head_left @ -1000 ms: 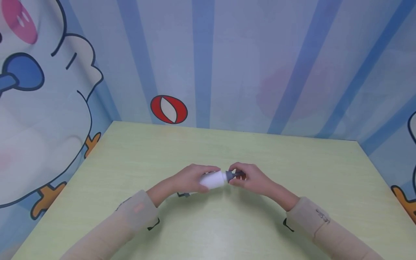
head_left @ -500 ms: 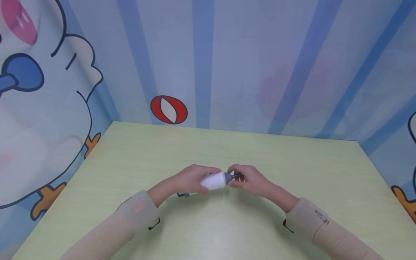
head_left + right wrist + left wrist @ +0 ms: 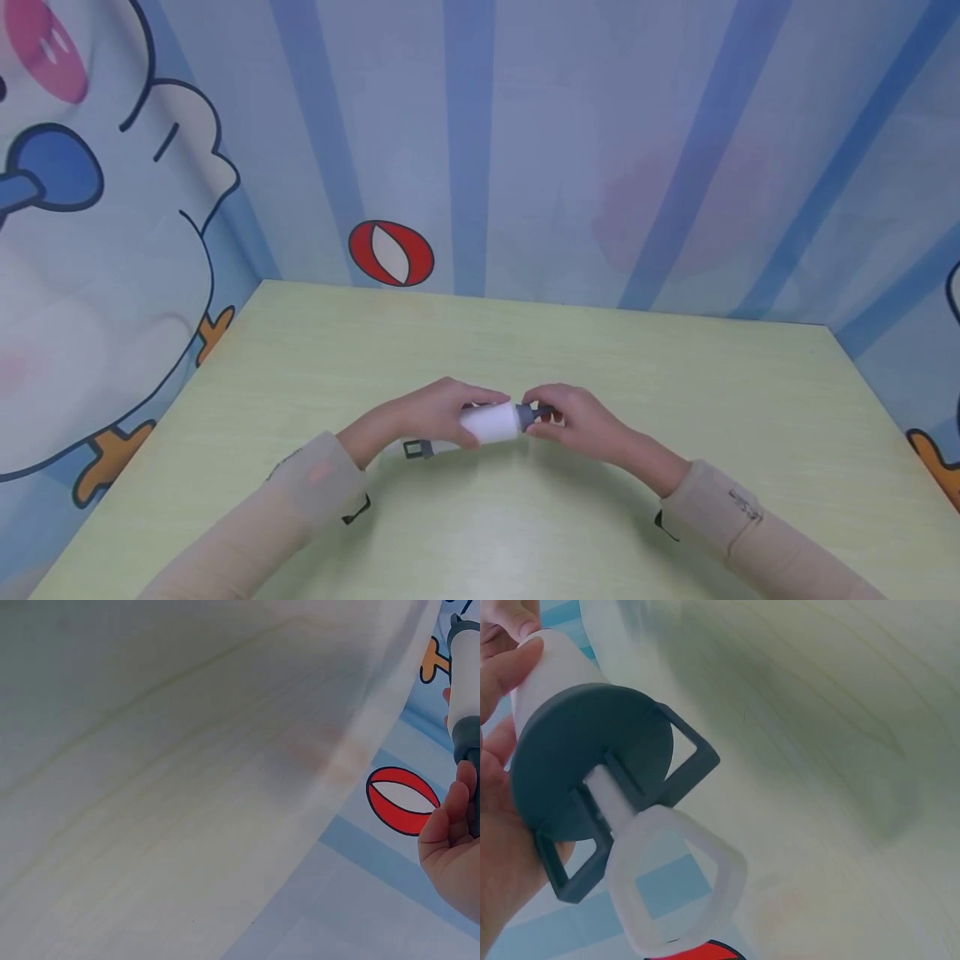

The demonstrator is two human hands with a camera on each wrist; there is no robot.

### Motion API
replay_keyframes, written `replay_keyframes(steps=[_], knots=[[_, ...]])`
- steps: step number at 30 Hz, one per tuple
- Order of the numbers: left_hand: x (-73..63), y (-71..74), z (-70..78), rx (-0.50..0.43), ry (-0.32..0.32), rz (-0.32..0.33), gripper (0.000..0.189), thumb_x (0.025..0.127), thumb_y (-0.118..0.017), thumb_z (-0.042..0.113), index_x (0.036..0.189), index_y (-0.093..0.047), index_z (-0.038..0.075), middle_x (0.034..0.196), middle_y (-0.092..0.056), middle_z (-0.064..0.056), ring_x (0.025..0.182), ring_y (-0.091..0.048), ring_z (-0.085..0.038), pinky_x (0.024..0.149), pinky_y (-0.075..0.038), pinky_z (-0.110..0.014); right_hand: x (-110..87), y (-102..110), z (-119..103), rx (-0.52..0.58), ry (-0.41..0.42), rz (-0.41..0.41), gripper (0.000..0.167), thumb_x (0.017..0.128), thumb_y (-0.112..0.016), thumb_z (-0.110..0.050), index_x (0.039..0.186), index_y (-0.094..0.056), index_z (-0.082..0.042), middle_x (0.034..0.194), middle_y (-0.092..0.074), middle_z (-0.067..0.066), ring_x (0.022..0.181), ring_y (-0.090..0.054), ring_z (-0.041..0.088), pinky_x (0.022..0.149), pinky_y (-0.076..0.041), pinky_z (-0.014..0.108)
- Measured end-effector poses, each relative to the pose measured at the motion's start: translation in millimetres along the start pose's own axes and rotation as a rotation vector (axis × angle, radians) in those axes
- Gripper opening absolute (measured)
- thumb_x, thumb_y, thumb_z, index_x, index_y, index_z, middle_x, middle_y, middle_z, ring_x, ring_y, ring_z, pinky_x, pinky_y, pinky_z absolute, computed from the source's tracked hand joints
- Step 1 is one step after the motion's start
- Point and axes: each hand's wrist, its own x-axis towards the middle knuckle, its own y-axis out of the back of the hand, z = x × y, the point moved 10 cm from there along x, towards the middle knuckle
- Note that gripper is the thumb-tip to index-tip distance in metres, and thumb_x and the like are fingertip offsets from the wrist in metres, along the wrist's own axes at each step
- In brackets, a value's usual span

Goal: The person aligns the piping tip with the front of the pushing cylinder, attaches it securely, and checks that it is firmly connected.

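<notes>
A large white syringe (image 3: 497, 423) with grey end parts is held sideways above the table. My left hand (image 3: 441, 413) grips its barrel, thumb on the near side and fingers over the far side. On the right, my right hand (image 3: 583, 421) pinches the tapered dark grey nozzle (image 3: 526, 416) between thumb and fingers. The left wrist view shows the syringe's round grey end cap (image 3: 559, 765) with two finger loops, and a white ring handle (image 3: 733, 877) on a short rod. In the right wrist view the barrel (image 3: 466, 682) appears at the right edge.
A pale green table (image 3: 480, 525) lies under both hands. Behind it stands a blue striped backdrop (image 3: 555, 150) with cartoon figures and a red ball print (image 3: 411, 250). Both forearms wear beige sleeves (image 3: 255, 521).
My right hand has shifted slightly left and down with the nozzle, and the syringe lies a little more level. The grey finger loop beneath my left wrist shows more. Both grips hold.
</notes>
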Motion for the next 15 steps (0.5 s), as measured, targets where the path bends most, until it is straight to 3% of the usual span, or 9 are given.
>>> replay_keyframes(steps=[4, 11, 15], knots=[[-0.5, 2.2, 4.3, 0.029, -0.025, 0.014, 0.061, 0.075, -0.069, 0.013, 0.130, -0.045, 0.019, 0.121, -0.054, 0.001, 0.095, -0.050, -0.015, 0.079, -0.043, -0.032, -0.4, 2, 1, 0.032, -0.012, 0.017, 0.029, 0.081, -0.063, -0.022, 0.105, -0.058, -0.008, 0.091, -0.060, 0.000, 0.071, -0.049, 0.007, 0.060, -0.044, 0.019], [-0.7, 7.2, 16.6, 0.257, -0.091, 0.089, 0.062, 0.076, -0.067, 0.014, 0.132, -0.043, 0.021, 0.125, -0.053, 0.003, 0.104, -0.050, -0.014, 0.084, -0.044, -0.032, -1.0, 4, 11, 0.171, -0.075, 0.030, 0.032, 0.082, -0.060, -0.028, 0.105, -0.059, -0.006, 0.092, -0.063, 0.004, 0.073, -0.056, 0.009, 0.062, -0.047, 0.020], [-2.1, 10.3, 23.5, 0.335, -0.139, 0.138, 0.059, 0.076, -0.067, 0.014, 0.130, -0.045, 0.020, 0.125, -0.052, 0.001, 0.108, -0.051, -0.016, 0.085, -0.045, -0.033, -1.1, 4, 16, 0.215, -0.104, 0.016, 0.034, 0.085, -0.055, -0.031, 0.107, -0.058, -0.005, 0.089, -0.063, 0.005, 0.068, -0.053, 0.009, 0.059, -0.047, 0.021]])
